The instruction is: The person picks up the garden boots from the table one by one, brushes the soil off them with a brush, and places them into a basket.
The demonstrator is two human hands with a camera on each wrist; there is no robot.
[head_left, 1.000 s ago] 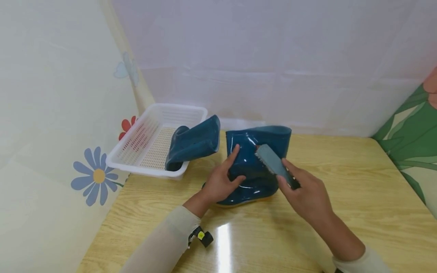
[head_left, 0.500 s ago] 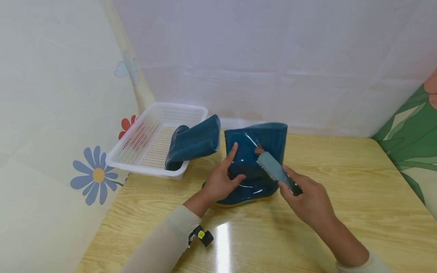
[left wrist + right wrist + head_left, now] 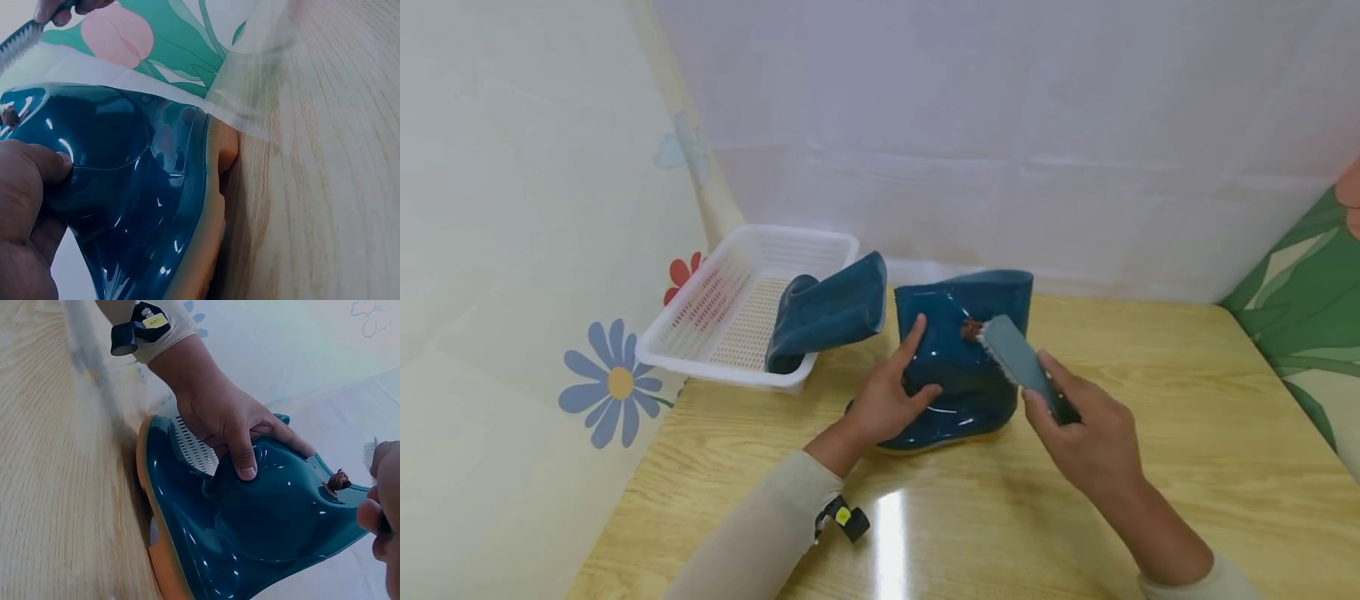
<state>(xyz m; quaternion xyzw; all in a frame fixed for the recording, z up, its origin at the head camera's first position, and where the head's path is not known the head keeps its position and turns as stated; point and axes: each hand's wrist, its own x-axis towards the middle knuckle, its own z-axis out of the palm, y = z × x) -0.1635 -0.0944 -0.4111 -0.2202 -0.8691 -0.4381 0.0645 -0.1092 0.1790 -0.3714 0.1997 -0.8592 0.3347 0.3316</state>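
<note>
A glossy dark teal rain boot [image 3: 958, 367] with an orange-tan sole stands upright on the table. My left hand [image 3: 887, 404] grips the front of its ankle, thumb and index finger lying on the near side; the other fingers are partly hidden. A reddish-brown smear [image 3: 972, 329] marks the shaft, showing as a small lump [image 3: 338, 480] in the right wrist view. My right hand [image 3: 1093, 429] holds a grey-blue scrub brush [image 3: 1018, 354] by its dark handle. In the left wrist view, the brush's pale bristles [image 3: 22, 47] are apart from the boot.
A white slatted plastic basket [image 3: 658, 354] stands at the back left. A second teal boot [image 3: 831, 308] lies tilted in it, its shaft sticking out over the rim. The wood-grain table [image 3: 1187, 400] meets a pale cloth backdrop [image 3: 1037, 150] behind.
The brush first moved down across the smear, then rightward off it, exposing more of the smear. The boot's top shifted slightly left early on. My left hand keeps its hold.
</note>
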